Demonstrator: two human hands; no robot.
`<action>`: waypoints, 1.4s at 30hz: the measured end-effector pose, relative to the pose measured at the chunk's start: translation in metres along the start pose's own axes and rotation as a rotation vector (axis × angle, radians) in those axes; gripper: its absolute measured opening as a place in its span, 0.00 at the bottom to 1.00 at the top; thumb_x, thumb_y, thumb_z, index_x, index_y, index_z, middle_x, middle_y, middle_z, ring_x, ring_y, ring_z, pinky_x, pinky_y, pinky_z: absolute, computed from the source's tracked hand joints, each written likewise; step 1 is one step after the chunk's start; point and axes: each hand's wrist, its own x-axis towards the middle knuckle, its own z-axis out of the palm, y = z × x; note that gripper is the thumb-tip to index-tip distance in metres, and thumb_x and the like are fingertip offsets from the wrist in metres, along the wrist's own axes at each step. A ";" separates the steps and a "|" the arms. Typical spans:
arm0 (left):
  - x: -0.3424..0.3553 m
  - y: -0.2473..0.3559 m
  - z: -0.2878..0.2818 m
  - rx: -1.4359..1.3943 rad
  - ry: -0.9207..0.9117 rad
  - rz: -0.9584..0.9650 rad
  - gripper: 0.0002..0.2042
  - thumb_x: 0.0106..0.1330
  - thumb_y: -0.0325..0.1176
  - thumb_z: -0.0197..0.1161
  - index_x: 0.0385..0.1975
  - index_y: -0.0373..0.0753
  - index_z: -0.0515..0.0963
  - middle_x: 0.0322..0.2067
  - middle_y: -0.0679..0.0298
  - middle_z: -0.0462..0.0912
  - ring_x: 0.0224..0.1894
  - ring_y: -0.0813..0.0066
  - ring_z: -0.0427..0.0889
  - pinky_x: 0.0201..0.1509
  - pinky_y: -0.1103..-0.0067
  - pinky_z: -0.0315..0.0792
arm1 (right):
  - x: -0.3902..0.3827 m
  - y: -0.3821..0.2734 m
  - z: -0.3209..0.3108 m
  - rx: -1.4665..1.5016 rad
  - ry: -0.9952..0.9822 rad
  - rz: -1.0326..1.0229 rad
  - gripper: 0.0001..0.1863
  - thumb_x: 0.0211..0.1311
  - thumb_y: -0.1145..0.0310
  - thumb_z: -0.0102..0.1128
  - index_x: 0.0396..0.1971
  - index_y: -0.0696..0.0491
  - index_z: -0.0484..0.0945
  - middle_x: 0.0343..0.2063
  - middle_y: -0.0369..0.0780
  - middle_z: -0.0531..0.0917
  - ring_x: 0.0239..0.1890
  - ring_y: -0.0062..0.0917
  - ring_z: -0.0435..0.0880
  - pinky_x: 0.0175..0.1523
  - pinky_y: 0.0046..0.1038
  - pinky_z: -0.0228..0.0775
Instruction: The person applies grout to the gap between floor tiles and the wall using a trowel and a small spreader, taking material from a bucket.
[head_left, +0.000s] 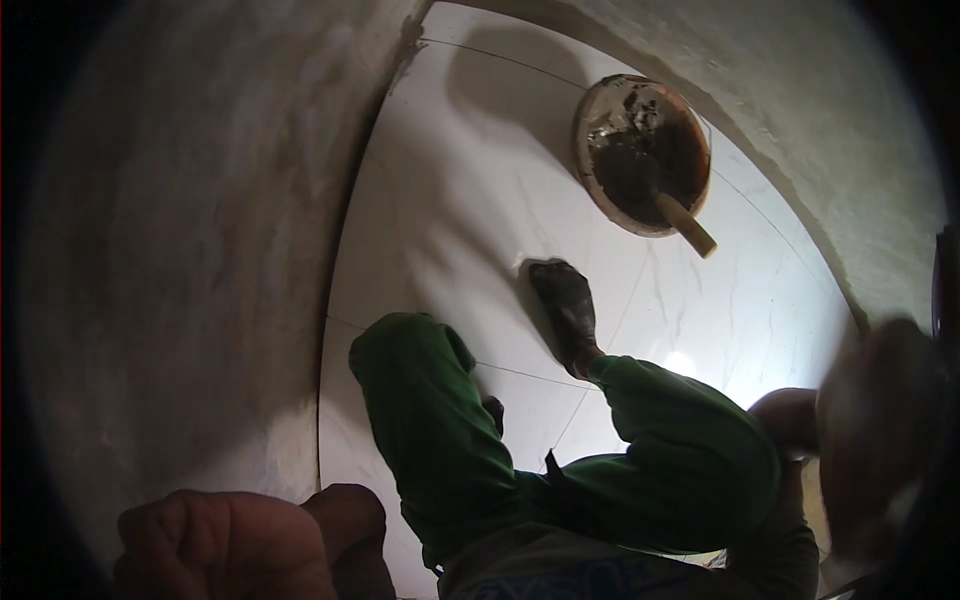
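My left hand (225, 545) is raised at the lower left, near the wall. Its fingers curl in toward the palm, and whatever they may hold cannot be made out. At the right edge, beside my right knee, my right hand (790, 422) shows only as a dark rounded shape, its fingers hidden. Next to it is a large brown blurred shape (880, 430), too smeared to name. Farther off, a round basin (592, 165) stands on the floor, dark wet stuff coating its inside. A pale wooden handle (688, 226) sticks out over its near rim. Neither hand touches the basin.
White tiles (450, 250) cover the floor. A rough plastered wall (190, 250) rises on the left, and another wall (830, 130) curves round behind the basin. My legs in green trousers (680, 455) are bent, with one dark foot (565, 300) forward on the tiles.
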 end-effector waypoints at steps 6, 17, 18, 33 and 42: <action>-0.026 -0.129 0.030 -0.372 0.441 -0.120 0.18 0.76 0.42 0.59 0.47 0.31 0.82 0.51 0.49 0.83 0.47 0.62 0.81 0.54 0.66 0.74 | -0.023 0.126 0.016 -0.898 -0.038 0.524 0.30 0.69 0.47 0.64 0.55 0.60 0.82 0.44 0.51 0.88 0.41 0.35 0.90 0.47 0.40 0.80; -0.213 -0.433 0.198 0.619 0.209 -0.290 0.16 0.75 0.38 0.59 0.56 0.39 0.82 0.53 0.53 0.84 0.59 0.50 0.79 0.61 0.55 0.73 | -0.034 0.147 0.047 -0.858 -0.403 0.804 0.17 0.65 0.65 0.58 0.53 0.42 0.82 0.43 0.45 0.89 0.44 0.45 0.88 0.53 0.48 0.79; -0.210 -0.428 0.209 0.693 0.258 -0.321 0.16 0.75 0.39 0.56 0.56 0.40 0.81 0.51 0.53 0.84 0.58 0.48 0.79 0.60 0.53 0.72 | -0.039 0.138 0.037 -0.820 -0.407 0.868 0.15 0.66 0.64 0.59 0.51 0.45 0.82 0.43 0.45 0.89 0.45 0.45 0.88 0.54 0.48 0.78; -0.193 -0.412 0.222 1.020 0.390 -0.453 0.16 0.78 0.44 0.53 0.53 0.42 0.81 0.50 0.54 0.82 0.55 0.47 0.79 0.57 0.52 0.72 | -0.020 0.161 -0.031 -0.918 -0.234 0.726 0.13 0.74 0.59 0.56 0.41 0.47 0.88 0.39 0.43 0.89 0.45 0.41 0.89 0.54 0.45 0.80; -0.189 -0.403 0.222 1.072 0.336 -0.560 0.16 0.76 0.44 0.56 0.56 0.47 0.80 0.54 0.58 0.81 0.60 0.52 0.78 0.57 0.52 0.73 | 0.046 0.194 -0.033 -1.200 -0.671 0.691 0.21 0.70 0.50 0.57 0.40 0.53 0.88 0.42 0.45 0.88 0.48 0.40 0.88 0.53 0.42 0.83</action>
